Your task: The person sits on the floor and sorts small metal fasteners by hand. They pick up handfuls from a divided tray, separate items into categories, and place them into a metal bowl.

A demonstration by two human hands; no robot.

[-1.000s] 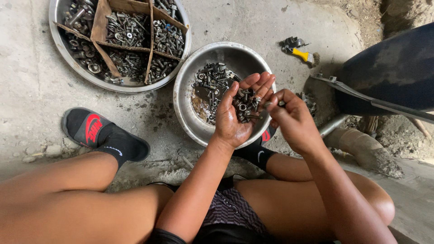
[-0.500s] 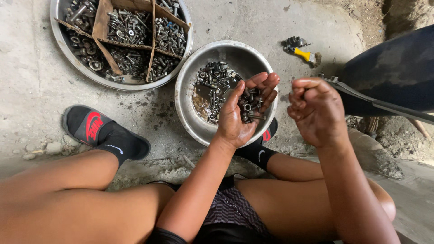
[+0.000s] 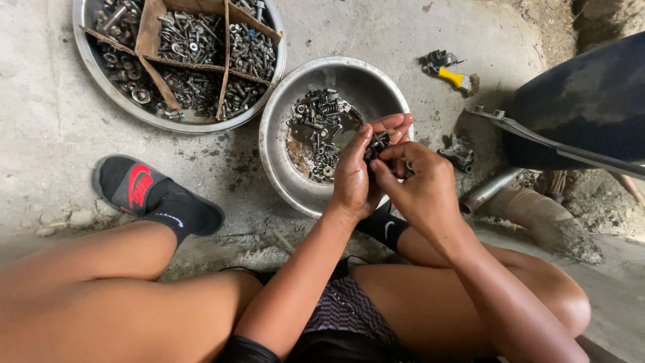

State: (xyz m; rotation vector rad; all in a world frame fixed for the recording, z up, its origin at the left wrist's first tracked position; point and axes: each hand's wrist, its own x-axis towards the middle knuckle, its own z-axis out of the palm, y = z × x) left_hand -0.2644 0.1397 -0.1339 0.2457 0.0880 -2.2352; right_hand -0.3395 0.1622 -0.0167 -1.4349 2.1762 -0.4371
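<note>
A small heap of bolts (image 3: 377, 142) is cupped in the half-open left hand (image 3: 359, 171) above the metal bowl (image 3: 282, 168). The right hand (image 3: 416, 185) is pinched over that heap, fingertips touching it.

A dull silver metal bowl (image 3: 282, 154) is sitting at the centre of the frame, its inside showing a rusty brown stain under a heap of dark grey bolts (image 3: 321, 128). At the upper left, a second silver pan (image 3: 91, 57) is showing brown cardboard dividers (image 3: 151, 30) among grey hardware. A black sandal (image 3: 131, 185) with a red mark is lying at the left, over a black sock (image 3: 185, 212). At the upper right, a tool with a yellow handle (image 3: 455, 78) is lying on pale grey concrete (image 3: 40, 134). Dark patterned shorts (image 3: 349, 312) are showing at the bottom.
</note>
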